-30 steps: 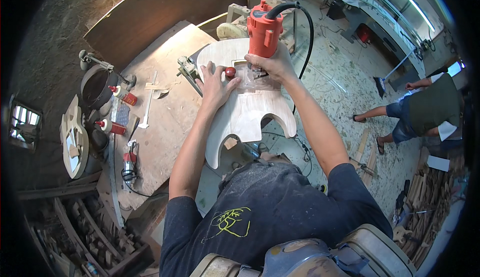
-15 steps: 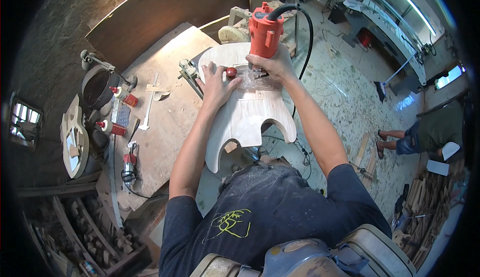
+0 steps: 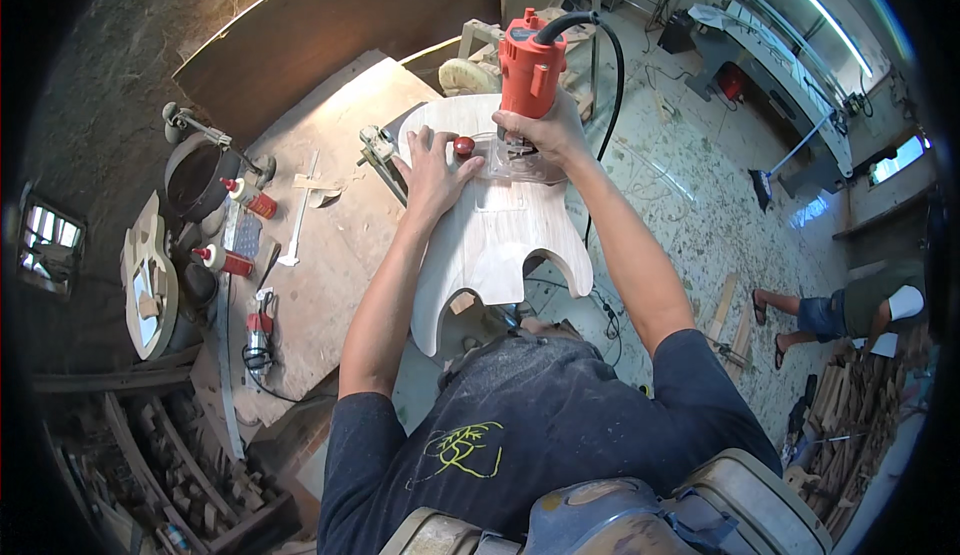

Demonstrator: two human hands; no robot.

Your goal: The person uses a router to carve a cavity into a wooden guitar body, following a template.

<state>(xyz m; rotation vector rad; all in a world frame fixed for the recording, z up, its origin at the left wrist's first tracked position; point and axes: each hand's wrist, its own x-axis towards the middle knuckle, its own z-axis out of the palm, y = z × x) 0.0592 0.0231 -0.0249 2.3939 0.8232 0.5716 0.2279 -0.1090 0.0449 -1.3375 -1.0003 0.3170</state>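
A pale wooden electric guitar body (image 3: 470, 230) lies in front of me with its two horns pointing toward me. On it stands a red trim router (image 3: 528, 80) with a clear base plate and a black cord. My right hand (image 3: 550, 137) is closed around the router's lower part. My left hand (image 3: 432, 173) rests on the wood with fingers spread, its thumb on the edge of the clear plate. Between that thumb and forefinger sits a round red knob (image 3: 463, 146). The router's bit is hard to make out.
A metal clamp (image 3: 380, 147) sits at the body's left edge. Left on the workbench (image 3: 335, 300) are two glue bottles (image 3: 250, 198), a red-and-grey power tool (image 3: 259, 343) and a long metal ruler (image 3: 224, 355). A person (image 3: 850, 310) bends over stacked wood strips at right.
The guitar body appears slightly lower in view. The router and both hands keep nearly the same place. At right, the other person has bent further down toward the wood pile.
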